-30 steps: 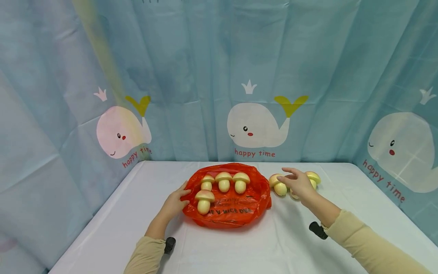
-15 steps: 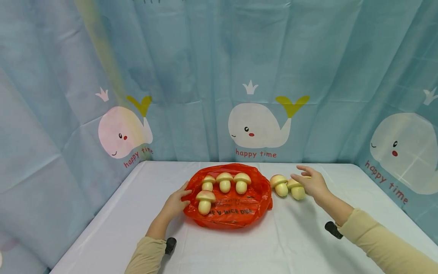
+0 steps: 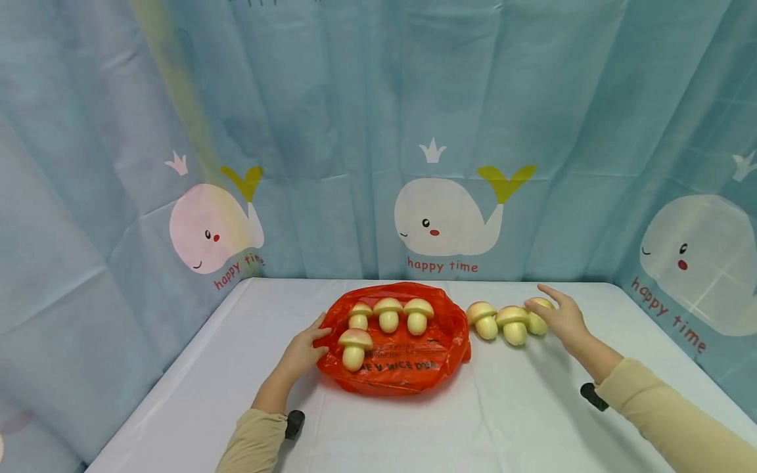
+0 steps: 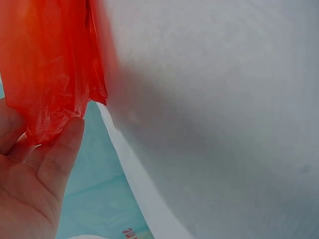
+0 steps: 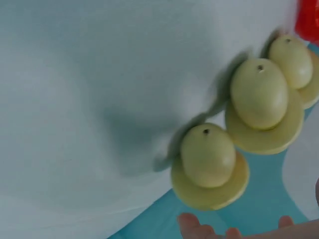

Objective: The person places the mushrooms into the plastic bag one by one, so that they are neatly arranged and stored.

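A red plastic bag (image 3: 396, 378) lies spread on the white table, its rim rolled outward. Several toy mushrooms with pale yellow stems sit inside, one of them a mushroom (image 3: 353, 355) at the near left. My left hand (image 3: 301, 351) holds the bag's left rim between thumb and fingers; in the left wrist view red film (image 4: 50, 99) runs down between them. Right of the bag stand a mushroom (image 3: 483, 322), a middle mushroom (image 3: 513, 325) and a far-right mushroom (image 3: 537, 318). My right hand (image 3: 564, 322), fingers extended and apart, is beside the far-right mushroom (image 5: 208, 159), holding nothing.
The white table (image 3: 408, 433) reaches back to a blue curtain (image 3: 331, 217) printed with whales. Dark wrist devices, such as the right one (image 3: 594, 397), sit under each sleeve.
My right hand has moved right, past the middle mushroom to the far-right one, uncovering the mushrooms it overlapped. My left hand and the bag have stayed put.
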Demonstrator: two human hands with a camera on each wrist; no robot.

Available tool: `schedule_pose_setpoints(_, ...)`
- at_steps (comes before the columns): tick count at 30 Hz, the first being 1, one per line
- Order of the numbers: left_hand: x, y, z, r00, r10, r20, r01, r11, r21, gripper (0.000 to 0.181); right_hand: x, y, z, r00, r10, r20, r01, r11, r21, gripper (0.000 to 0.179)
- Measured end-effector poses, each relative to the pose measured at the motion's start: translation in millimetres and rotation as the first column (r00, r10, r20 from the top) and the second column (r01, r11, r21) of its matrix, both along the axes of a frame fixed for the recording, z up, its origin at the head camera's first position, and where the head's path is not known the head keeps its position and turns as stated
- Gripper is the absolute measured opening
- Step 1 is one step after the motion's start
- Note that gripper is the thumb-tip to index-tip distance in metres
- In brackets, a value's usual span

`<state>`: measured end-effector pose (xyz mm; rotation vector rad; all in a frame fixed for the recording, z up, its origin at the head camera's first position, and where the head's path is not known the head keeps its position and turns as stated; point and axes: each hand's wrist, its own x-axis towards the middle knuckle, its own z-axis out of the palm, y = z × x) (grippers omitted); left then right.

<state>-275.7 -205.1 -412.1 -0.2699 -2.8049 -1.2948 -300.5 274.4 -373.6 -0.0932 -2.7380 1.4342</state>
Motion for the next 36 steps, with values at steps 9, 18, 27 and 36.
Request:
schedule_pose_setpoints(9,-1.7,-1.2,-1.4,1.000,-0.005,0.000,0.005,1.000,0.009,0.042,-9.6,13.7,-15.6,0.999,0.034,0.038,-0.034,0.999,-0.008,0.080)
schedule_pose_setpoints(18,-2.9,-2.8,-2.8,1.000,-0.009,-0.001,0.009,1.000,0.012,0.042,-23.4,21.4,-28.6,0.998,0.035,0.052,-0.034,0.999,-0.013,0.081)
schedule_pose_setpoints(27,-4.6,-2.9,-3.3,1.000,-0.010,-0.005,0.010,1.000,0.003,0.042,-32.0,28.4,-33.6,0.996,0.039,0.075,-0.038,0.999,-0.015,0.083)
schedule_pose_setpoints(36,-4.1,-1.5,-1.8,1.000,-0.001,0.009,0.000,1.000,0.008,0.043,-39.8,30.0,-36.3,0.995,0.040,0.090,-0.037,0.999,-0.034,0.084)
